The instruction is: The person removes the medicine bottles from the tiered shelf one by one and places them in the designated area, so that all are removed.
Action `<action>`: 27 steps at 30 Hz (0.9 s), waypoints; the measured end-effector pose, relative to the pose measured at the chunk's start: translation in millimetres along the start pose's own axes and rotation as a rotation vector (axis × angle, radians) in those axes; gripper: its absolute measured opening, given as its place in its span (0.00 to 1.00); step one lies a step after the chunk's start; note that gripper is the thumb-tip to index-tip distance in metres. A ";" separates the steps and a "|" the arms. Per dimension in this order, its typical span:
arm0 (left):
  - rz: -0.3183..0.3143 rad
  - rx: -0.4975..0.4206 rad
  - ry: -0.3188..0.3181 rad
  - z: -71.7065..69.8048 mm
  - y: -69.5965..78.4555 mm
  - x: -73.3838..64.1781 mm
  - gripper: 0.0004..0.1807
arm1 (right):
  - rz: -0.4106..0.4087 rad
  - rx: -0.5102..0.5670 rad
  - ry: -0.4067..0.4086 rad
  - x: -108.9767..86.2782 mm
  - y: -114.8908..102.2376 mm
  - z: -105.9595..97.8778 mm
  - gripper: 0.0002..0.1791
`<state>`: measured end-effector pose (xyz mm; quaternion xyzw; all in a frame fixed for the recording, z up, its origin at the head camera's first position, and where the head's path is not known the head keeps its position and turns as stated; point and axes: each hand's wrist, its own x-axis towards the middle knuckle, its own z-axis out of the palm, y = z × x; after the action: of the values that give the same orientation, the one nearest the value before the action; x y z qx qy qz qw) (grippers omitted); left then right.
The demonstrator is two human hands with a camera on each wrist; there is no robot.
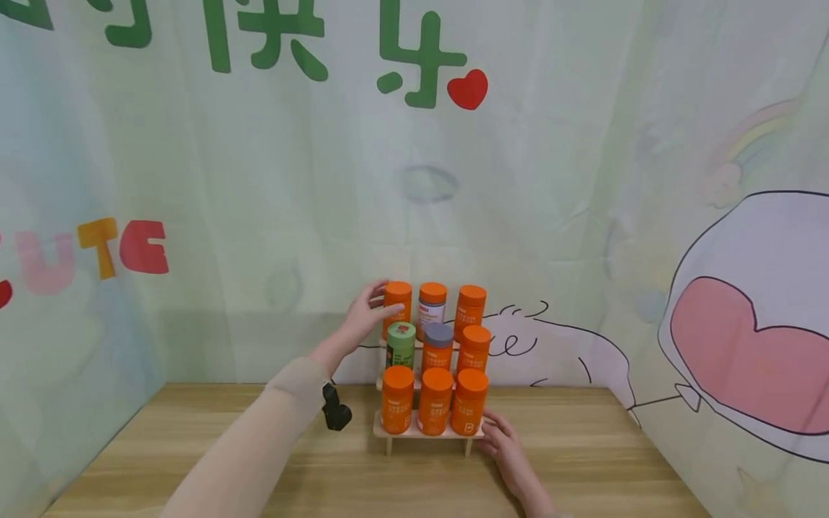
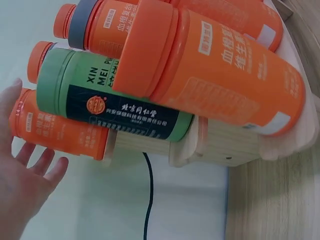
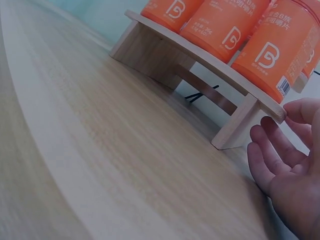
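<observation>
- Behind the green bottle (image 2: 120, 102), at the rack's (image 1: 414, 433) top left: an orange bottle (image 2: 65, 132), its base hidden in the head view. The left hand's (image 1: 364, 319) thumb and spread fingers curve round it.
- The right hand (image 1: 508, 452), cropped in its wrist view, pinches the rack's lower right corner.
- Pale, grained wood rack; smooth, cylindrical bottles.
- Green bottle reads "XIN MEI"; front bottles (image 1: 436, 403), "B".
</observation>
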<state>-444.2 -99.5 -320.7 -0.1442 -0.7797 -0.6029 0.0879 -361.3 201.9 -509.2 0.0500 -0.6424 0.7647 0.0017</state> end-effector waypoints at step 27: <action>-0.107 -0.023 0.002 12.5 -10.8 8.7 0.43 | 0.023 -0.129 -0.098 2.5 -2.6 -9.7 0.28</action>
<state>-455.5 -88.9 -331.1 -0.1028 -0.7791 -0.6160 0.0547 -364.4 211.7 -508.1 0.0800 -0.6902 0.7183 -0.0354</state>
